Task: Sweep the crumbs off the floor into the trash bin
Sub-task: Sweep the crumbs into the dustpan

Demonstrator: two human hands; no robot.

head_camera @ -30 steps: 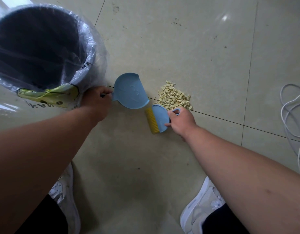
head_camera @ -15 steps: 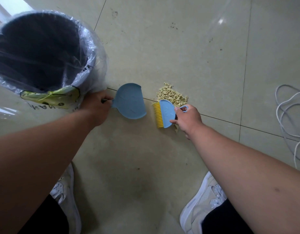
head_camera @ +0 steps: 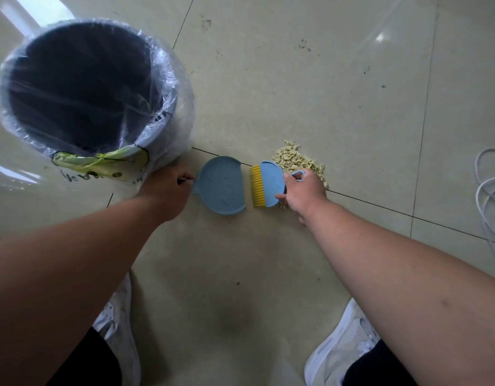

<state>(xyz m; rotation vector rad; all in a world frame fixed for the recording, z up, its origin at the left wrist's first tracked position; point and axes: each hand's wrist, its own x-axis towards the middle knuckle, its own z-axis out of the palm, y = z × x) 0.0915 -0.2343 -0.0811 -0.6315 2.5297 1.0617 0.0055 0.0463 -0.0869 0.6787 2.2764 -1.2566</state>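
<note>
A pile of pale yellow-green crumbs lies on the beige tiled floor, partly hidden behind my right hand. My right hand grips a small blue brush with yellow bristles; the bristles point left, toward the dustpan. My left hand holds the handle of a small blue dustpan, which lies flat on the floor with nothing in it. A narrow gap separates the pan's edge from the bristles. The trash bin, dark inside and lined with a clear plastic bag, stands at the upper left, just beyond my left hand.
A white cable loops on the floor at the right edge. My two white shoes are at the bottom of the view, and dark tile joints cross the floor.
The dustpan has been lowered from a tilted position to flat on the floor. The brush has swung round from in front of the crumbs to their left side, bristles facing the pan.
</note>
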